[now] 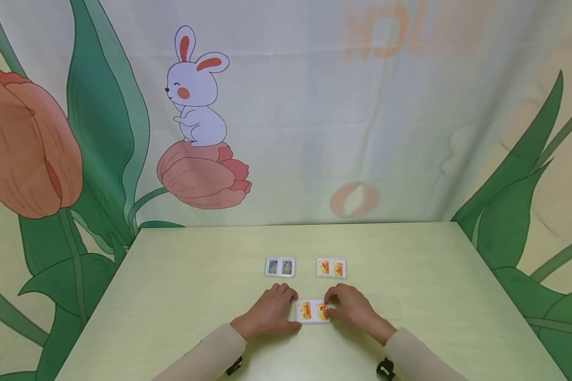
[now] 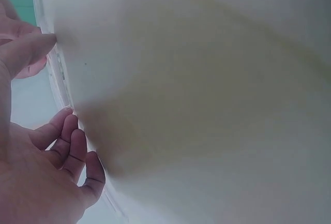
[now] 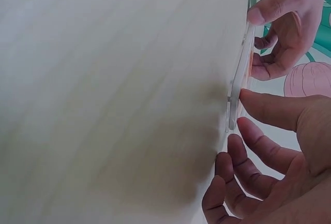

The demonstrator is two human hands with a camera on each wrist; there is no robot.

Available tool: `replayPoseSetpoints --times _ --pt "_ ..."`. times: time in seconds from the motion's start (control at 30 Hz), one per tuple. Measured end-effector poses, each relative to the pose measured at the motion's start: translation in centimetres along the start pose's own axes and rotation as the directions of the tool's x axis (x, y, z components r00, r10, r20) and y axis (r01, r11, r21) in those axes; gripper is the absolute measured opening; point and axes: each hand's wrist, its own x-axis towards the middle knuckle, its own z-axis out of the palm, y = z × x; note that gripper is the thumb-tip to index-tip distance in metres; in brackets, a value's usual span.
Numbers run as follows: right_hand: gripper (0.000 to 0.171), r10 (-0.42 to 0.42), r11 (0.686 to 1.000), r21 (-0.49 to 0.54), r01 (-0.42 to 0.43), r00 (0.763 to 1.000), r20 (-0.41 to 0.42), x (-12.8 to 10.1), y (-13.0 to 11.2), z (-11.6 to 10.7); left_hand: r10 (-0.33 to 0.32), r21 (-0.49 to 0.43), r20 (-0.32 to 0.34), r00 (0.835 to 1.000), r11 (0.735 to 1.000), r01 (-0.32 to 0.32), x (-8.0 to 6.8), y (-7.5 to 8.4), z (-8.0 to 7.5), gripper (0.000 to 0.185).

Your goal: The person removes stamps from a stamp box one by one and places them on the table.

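Note:
A small clear-cased card (image 1: pixel 312 311) with two orange pictures lies flat on the pale green table (image 1: pixel 181 296) near the front edge. My left hand (image 1: pixel 277 306) holds its left end with curled fingers and the thumb at the edge. My right hand (image 1: pixel 345 306) pinches its right end, with the fingertips over the right picture. In the right wrist view the card (image 3: pixel 241 74) shows edge-on, with my right hand (image 3: pixel 269 157) at its near end and my left hand (image 3: pixel 282 32) at its far end. In the left wrist view my left hand (image 2: pixel 46 177) sits beside the card's rim (image 2: pixel 58 71).
Two more cards lie side by side farther back: one with blue-grey pictures (image 1: pixel 279 267), one with orange pictures (image 1: pixel 331 268). A printed backdrop with a rabbit (image 1: pixel 196 100) and tulips hangs behind the table's far edge.

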Motion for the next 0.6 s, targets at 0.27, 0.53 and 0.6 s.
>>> replayPoseSetpoints --times 0.27,0.53,0.6 --pt "0.018 0.013 1.0 -0.003 -0.013 1.0 0.015 0.02 -0.25 -0.12 -0.002 -0.005 0.004 1.0 1.0 0.002 0.06 -0.09 0.15 0.061" --pt "0.017 0.01 1.0 0.001 -0.01 1.0 0.017 0.12 -0.2 0.03 0.004 -0.005 -0.007 1.0 1.0 -0.004 0.06 -0.15 0.19 0.061" --pt "0.016 0.013 1.0 0.009 -0.013 1.0 0.023 0.18 -0.22 0.05 0.003 -0.006 -0.006 1.0 1.0 -0.004 0.07 -0.16 0.19 0.061"
